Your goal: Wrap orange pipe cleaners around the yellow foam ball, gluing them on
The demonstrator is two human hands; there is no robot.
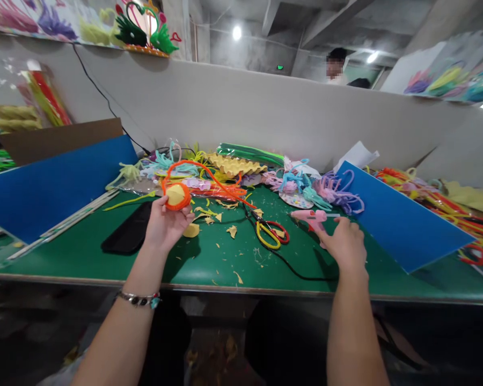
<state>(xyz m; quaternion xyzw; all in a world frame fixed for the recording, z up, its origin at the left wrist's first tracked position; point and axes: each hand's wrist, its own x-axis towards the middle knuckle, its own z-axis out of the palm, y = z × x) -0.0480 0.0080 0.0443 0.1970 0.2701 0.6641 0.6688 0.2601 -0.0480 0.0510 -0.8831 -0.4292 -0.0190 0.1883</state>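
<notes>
My left hand (163, 225) is closed on an orange pipe cleaner coil (180, 206) wound around a pale yellow disc (174, 195). A long loose end of the pipe cleaner arcs up and away to the right. On the right, my right hand (348, 244) grips a pink glue gun (312, 218) by its handle, nozzle pointing left. A glue stick (332, 215) juts from the gun's back. Between my hands lie scissors (270, 237) with one yellow and one red handle loop. Yellow scraps (232, 231) are scattered around them on the green tabletop (221, 268).
Blue boards (60, 182) lean at the left, and another blue board (402, 220) stands at the right. A black phone-shaped tray (126, 233) lies left of my left hand. Bundles of pipe cleaners (249, 154) line the back wall. A black cord (293, 272) crosses the table. Beyond the partition is a person (336, 80).
</notes>
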